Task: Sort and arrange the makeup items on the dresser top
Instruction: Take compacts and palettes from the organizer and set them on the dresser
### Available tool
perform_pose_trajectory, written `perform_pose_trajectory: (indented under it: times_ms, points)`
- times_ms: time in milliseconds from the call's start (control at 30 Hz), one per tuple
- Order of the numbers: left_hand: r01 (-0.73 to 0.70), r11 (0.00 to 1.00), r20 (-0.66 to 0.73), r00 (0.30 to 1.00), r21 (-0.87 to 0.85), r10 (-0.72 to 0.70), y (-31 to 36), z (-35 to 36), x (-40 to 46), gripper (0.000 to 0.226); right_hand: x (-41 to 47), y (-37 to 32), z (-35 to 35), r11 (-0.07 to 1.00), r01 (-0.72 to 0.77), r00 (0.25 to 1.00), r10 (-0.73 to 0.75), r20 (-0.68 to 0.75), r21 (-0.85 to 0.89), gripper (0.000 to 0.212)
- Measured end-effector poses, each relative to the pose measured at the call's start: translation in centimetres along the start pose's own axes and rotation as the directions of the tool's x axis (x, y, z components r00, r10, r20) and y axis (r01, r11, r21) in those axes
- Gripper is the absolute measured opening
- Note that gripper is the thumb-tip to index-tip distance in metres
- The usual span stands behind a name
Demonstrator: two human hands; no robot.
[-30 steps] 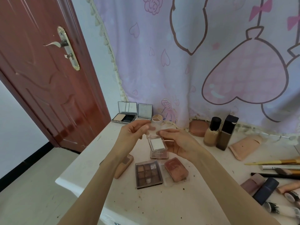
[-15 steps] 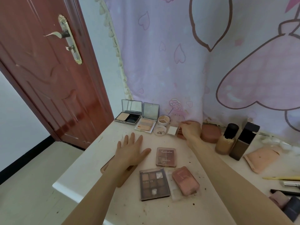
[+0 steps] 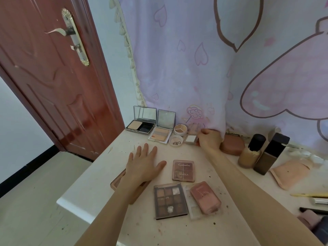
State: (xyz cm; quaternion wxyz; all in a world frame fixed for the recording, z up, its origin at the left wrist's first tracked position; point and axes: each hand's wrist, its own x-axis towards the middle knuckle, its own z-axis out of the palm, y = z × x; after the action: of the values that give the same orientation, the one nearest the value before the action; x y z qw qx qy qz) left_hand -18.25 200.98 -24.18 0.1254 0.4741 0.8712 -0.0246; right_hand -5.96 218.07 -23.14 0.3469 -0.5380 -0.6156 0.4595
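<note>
My right hand (image 3: 210, 139) reaches to the back of the dresser top (image 3: 99, 176), fingers curled on the small clear compact with a white pan (image 3: 191, 139), which stands open beside a round pot (image 3: 180, 129) and its white lid (image 3: 175, 142). My left hand (image 3: 143, 166) lies flat with fingers spread, partly over a tan case (image 3: 118, 181). Left of the pot stand two open mirrored compacts (image 3: 140, 124) (image 3: 162, 133). Nearer me lie a pink eyeshadow palette (image 3: 183, 170), a dark brown palette (image 3: 170, 200) and a pink compact (image 3: 205, 197).
Two foundation bottles (image 3: 251, 151) (image 3: 270, 154), a pink pod-shaped case (image 3: 232, 144) and a peach pouch (image 3: 291, 173) stand to the right. Pencils and tubes (image 3: 317, 201) lie at the right edge. A curtain hangs behind; a red door is at left.
My right hand carried the small white-pan compact from mid-air in front of me to the back row. My left hand let go and came down flat on the dresser.
</note>
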Motion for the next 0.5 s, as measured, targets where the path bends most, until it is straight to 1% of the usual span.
perform_pose_trajectory:
  times_ms: [133,233,367,433,500]
  points:
    - [0.000,1.000,-0.002,1.000,-0.015,0.000,0.0,-0.1,0.0,0.069,-1.9,-0.1,-0.8,0.992,0.105,0.993,-0.101,0.063,-0.065,0.015]
    - [-0.001,1.000,-0.005,1.000,-0.016,0.001,0.1,-0.2,-0.1,0.069,-3.4,-0.4,-1.8,0.981,0.144,0.981,-0.125,0.149,-0.128,0.031]
    - [-0.023,0.999,0.027,0.999,-0.033,0.023,-0.1,-1.1,-0.1,0.065,-5.1,-0.6,-3.2,0.962,0.222,0.952,-0.179,0.248,-0.161,0.035]
    - [-0.051,0.992,-0.006,0.999,-0.119,0.051,-0.1,-1.5,-0.3,0.058,-6.1,-0.7,-4.0,0.943,0.284,0.925,-0.221,0.309,-0.176,0.032]
    - [-0.105,0.965,-0.106,0.991,-0.238,0.082,0.4,-1.5,-0.9,0.050,-6.7,-0.4,-4.7,0.922,0.310,0.903,-0.210,0.375,-0.231,0.028]
